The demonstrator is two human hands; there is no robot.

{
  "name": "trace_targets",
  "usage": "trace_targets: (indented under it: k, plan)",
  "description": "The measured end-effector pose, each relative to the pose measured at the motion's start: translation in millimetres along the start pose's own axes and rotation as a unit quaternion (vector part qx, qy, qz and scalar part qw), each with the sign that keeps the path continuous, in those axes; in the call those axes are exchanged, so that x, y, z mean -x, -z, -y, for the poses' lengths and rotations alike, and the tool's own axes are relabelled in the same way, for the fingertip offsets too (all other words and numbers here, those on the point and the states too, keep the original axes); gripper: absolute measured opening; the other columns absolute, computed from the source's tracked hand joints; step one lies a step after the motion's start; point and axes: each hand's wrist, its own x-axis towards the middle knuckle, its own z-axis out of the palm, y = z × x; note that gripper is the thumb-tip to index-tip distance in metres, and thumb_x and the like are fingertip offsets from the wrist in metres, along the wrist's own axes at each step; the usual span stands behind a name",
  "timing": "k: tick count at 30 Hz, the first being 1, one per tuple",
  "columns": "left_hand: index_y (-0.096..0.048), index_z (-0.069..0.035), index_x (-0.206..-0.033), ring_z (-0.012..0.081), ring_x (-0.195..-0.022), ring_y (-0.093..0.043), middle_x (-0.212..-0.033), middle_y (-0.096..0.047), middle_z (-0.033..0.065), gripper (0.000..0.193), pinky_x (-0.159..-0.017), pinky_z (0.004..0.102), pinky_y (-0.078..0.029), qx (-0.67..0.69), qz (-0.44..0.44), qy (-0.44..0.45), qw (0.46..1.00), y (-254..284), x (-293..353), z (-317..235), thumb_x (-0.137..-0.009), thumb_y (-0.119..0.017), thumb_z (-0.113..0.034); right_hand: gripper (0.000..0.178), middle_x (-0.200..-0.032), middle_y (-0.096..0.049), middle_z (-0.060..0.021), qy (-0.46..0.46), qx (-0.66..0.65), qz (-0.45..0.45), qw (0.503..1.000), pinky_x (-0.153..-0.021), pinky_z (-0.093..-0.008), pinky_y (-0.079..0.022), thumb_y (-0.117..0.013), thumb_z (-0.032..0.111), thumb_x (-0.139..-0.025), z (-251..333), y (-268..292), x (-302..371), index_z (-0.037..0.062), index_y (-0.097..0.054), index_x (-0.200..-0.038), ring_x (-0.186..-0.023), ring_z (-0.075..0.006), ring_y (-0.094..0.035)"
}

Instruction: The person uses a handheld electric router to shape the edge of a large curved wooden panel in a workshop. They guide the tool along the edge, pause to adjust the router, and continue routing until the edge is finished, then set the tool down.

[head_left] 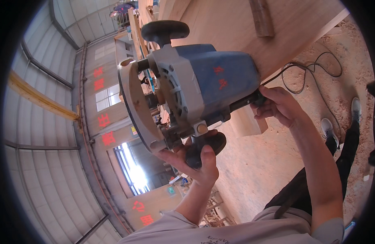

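Observation:
A blue and grey plunge router (pixel 220 71) is held up in front of me, tilted onto its side. Its round base plate (pixel 134 101) points left, and the blue motor end points right. My left hand (pixel 197 164) is wrapped round the lower black knob handle (pixel 207 148), its fingers reaching toward the base. The fingers of my right hand (pixel 281 106) are closed on a small black knob (pixel 257 99) on a rod beside the motor end. The other black handle (pixel 165 31) sticks up at the far side, untouched.
A large wooden board (pixel 220 24) lies beyond the router, with a dark curved wooden piece (pixel 262 18) on it. The black power cord (pixel 313 67) loops over a floor strewn with wood shavings (pixel 358 61). A pale wood block (pixel 248 122) shows below the motor.

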Motion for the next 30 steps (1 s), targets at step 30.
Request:
trace_targets:
  k: [30]
  plan:
    - [0.016, -0.005, -0.164, 0.0284, -0.113, -0.062, -0.146, -0.037, 0.027, 0.12, -0.082, 0.0325, -0.058, 0.003, 0.016, 0.0, 1.0, 11, -8, 0, -0.079, -0.07, -0.003, 0.046, -0.125, -0.071, -0.0178, -0.034, -0.012, -0.066, 0.997, -0.099, -0.0471, -0.062, -0.051, 0.038, -0.112, 7, -24, 8, 0.0006, -0.058, -0.137, -0.108, -0.0267, -0.072]
